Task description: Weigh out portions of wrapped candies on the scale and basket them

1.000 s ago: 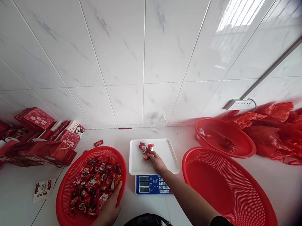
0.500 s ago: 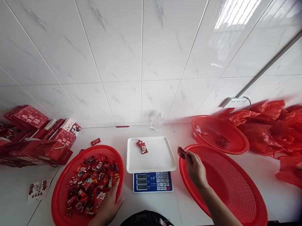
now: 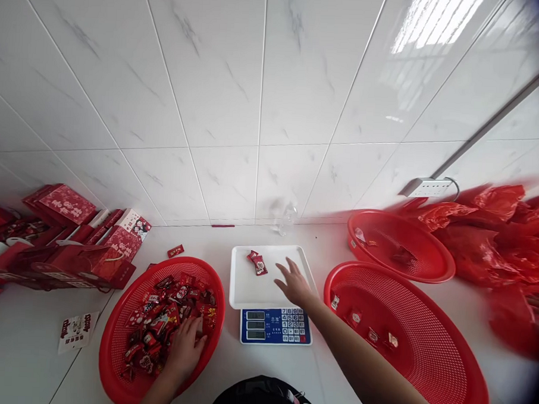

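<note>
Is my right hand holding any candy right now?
No, the right hand hovers open and empty over the scale tray, apart from the candies lying on it.

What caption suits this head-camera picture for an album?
Left hand in a red basket of wrapped candies; right hand open over the scale's white tray.

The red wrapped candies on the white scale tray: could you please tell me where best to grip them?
Probably pinch the red wrapped candies across their flat middles from above, coming in from the right: they lie flat, bunched near the far edge of the white plastic scale tray, and the open right hand is right of them.
</note>
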A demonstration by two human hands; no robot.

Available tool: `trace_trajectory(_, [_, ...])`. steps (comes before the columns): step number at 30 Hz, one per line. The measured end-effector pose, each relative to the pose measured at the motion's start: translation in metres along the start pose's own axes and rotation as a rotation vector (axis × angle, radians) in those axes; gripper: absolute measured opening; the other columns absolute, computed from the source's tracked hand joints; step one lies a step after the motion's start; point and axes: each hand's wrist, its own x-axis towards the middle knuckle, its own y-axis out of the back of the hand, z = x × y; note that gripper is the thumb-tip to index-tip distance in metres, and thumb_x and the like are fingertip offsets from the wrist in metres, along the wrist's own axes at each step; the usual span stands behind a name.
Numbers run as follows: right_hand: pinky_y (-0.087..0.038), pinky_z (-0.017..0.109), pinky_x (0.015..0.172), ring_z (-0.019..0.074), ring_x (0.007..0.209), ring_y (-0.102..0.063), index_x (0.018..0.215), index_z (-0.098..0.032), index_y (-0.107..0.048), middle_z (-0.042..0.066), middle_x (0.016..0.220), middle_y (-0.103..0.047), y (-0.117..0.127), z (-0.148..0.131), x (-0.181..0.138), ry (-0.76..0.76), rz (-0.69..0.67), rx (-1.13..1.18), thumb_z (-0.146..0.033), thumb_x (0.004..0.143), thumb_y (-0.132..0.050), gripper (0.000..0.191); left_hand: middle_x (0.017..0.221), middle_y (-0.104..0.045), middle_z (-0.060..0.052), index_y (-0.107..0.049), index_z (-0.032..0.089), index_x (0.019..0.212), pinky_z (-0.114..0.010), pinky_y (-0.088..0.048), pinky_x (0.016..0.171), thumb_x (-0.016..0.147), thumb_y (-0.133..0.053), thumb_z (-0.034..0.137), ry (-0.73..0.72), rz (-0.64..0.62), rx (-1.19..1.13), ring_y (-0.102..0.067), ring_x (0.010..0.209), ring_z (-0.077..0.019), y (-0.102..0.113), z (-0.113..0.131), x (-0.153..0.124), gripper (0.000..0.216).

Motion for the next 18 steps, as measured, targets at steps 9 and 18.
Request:
trace_trajectory(9, [-0.019,0.053,0.102,0.0278,0.133,-0.019,0.131,-0.031,-0.037,0.003,0.147,-0.024,-0.038,-0.061,0.059,0.175,-0.097,-0.063,-0.026,0.088,-0.036,0.043,0.137,-0.043,-0.011,-0.049,0.013,0.125,-0.039,-0.025,0.106,0.076,-0.042,0.029,0.083,-0.036,0.084,-0.030,0.130,-0.0264,0.002,-0.011,-0.023,0.052])
trace_trajectory(18, [-0.041,0.037,0.087,0.0230,0.104,-0.047,0.103,-0.028,-0.058,0.007,0.113,-0.053,-0.044,-0.025,0.021,0.271,0.070,0.020,-0.030,0.089,-0.033,0.029,0.140,-0.038,-0.009,-0.044,0.016,0.129,-0.038,-0.020,0.106,0.076,-0.045,0.031,0.142,-0.107,0.124,-0.023,0.133,-0.0264,0.016,-0.011,-0.011,0.054])
